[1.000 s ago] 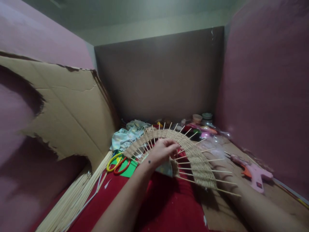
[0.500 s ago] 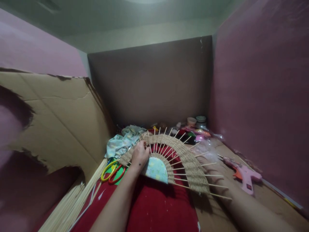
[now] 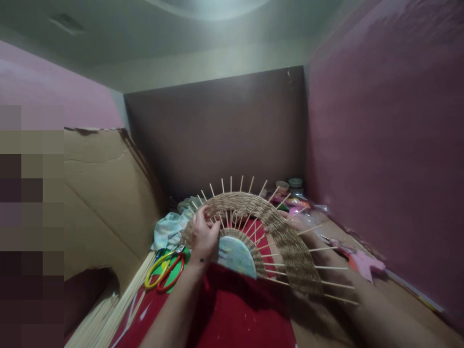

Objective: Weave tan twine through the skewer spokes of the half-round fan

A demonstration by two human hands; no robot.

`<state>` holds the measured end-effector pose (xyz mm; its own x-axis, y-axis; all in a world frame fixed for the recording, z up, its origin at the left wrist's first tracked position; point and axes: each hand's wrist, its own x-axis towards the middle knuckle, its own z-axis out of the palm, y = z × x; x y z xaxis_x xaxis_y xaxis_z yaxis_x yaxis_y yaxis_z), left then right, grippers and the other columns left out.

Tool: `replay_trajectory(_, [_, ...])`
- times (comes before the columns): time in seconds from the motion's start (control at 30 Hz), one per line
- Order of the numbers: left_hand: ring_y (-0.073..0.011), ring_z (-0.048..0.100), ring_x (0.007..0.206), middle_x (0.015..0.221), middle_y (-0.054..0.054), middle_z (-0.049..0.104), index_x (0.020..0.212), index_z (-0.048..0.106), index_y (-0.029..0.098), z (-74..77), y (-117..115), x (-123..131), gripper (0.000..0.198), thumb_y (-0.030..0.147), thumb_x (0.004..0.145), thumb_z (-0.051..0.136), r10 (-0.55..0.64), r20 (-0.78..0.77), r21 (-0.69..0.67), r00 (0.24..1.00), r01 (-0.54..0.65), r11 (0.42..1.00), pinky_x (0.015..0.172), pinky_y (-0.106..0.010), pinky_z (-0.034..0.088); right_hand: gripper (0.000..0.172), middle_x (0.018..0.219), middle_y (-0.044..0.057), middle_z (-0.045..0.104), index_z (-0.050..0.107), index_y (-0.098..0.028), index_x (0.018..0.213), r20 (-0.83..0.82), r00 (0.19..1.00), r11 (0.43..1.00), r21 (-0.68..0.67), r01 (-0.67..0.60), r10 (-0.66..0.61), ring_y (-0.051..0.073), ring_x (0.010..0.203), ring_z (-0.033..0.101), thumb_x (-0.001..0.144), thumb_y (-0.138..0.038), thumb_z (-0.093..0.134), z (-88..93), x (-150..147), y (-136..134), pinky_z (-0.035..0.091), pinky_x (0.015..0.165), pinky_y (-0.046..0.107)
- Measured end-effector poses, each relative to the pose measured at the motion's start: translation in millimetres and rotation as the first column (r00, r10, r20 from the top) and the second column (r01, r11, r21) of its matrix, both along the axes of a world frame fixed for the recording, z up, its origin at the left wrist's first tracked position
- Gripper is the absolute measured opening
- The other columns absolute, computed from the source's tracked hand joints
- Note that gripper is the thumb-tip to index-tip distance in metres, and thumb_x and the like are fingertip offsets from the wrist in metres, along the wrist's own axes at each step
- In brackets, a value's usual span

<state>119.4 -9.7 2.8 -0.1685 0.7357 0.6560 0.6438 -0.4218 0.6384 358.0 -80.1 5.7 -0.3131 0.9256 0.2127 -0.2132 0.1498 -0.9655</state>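
A: Where is the woven fan (image 3: 275,232) — and what has hold of it?

B: It lies over the red cloth (image 3: 239,309), tilted up toward the back wall, with its thin sticks (image 3: 326,267) pointing out all round the rim. The left hand (image 3: 203,235) grips its left edge, fingers curled over the weave. A pale half-round piece (image 3: 235,255) sits at the fan's centre, just right of that hand.

A: And the right hand?

B: The right hand (image 3: 295,223) is behind the fan's right side — mostly hidden by the weave, so I cannot tell whether it grasps or only rests there. Its forearm runs under the fan toward the bottom right.

A: What lies around the fan?

B: Just left of it, scissors (image 3: 164,270) with yellow and red handles on a green sheet (image 3: 173,275), and a light cloth (image 3: 168,229) beyond them. Farther left, a bundle of sticks (image 3: 108,314) against the cardboard (image 3: 105,193). Right of the fan, a pink glue gun (image 3: 362,263) on the floor. Behind it, small jars (image 3: 290,186).
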Motion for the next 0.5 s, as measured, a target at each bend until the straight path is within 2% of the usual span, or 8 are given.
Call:
replay_trajectory(0.1, [-0.0144,0.058,0.076,0.105,-0.008,0.053,0.121,0.042,0.019,13.2,-9,1,0.056,0.019,0.068,0.059,-0.084,0.159,0.049,0.984,0.077,0.996,0.074,-0.032,0.050,0.027,0.068,0.000,0.061,0.058,-0.017,0.086,-0.093,0.995,0.999,-0.001,0.042,-0.042,0.011,0.055,0.056,0.070,-0.037,0.066,13.6,4,-3,0.043,0.052,0.024])
replay_trajectory(0.2, [-0.0119,0.057,0.074,0.108,-0.008,0.053,0.125,0.038,0.020,26.0,-20,2,0.061,0.018,0.067,0.061,-0.190,0.267,0.110,0.945,0.166,0.980,0.069,-0.027,0.050,0.023,0.070,0.002,0.063,0.059,-0.015,0.083,-0.099,0.990,0.995,0.001,-0.098,0.098,0.012,0.062,0.059,0.069,-0.030,0.069,24.6,7,-15,0.045,0.060,0.027])
replay_trajectory(0.27, [-0.0099,0.056,0.069,0.109,-0.008,0.051,0.126,0.037,0.021,31.6,-27,3,0.064,0.019,0.067,0.063,-0.219,0.323,0.108,0.921,0.194,0.975,0.064,-0.024,0.049,0.021,0.069,0.000,0.062,0.060,-0.015,0.084,-0.104,0.984,0.989,-0.026,-0.145,0.142,0.011,0.061,0.058,0.068,-0.024,0.069,30.5,7,-22,0.045,0.063,0.027])
replay_trajectory(0.4, [-0.0098,0.056,0.069,0.108,-0.008,0.050,0.126,0.035,0.022,29.3,-34,3,0.067,0.022,0.066,0.066,-0.237,0.415,0.092,0.878,0.218,0.972,0.059,-0.021,0.048,0.023,0.069,0.001,0.061,0.063,-0.014,0.085,-0.149,0.977,0.983,-0.082,-0.166,0.153,0.011,0.061,0.057,0.062,-0.014,0.064,39.7,11,-25,0.045,0.063,0.027])
replay_trajectory(0.5, [-0.0095,0.055,0.066,0.104,-0.007,0.053,0.125,0.036,0.022,19.9,-36,0,0.066,0.022,0.066,0.066,-0.255,0.449,0.100,0.857,0.236,0.967,0.058,-0.022,0.048,0.032,0.078,0.003,0.063,0.063,-0.014,0.094,-0.108,0.959,0.961,-0.064,-0.271,0.263,0.012,0.066,0.058,0.063,-0.011,0.056,43.8,18,-23,0.045,0.064,0.026])
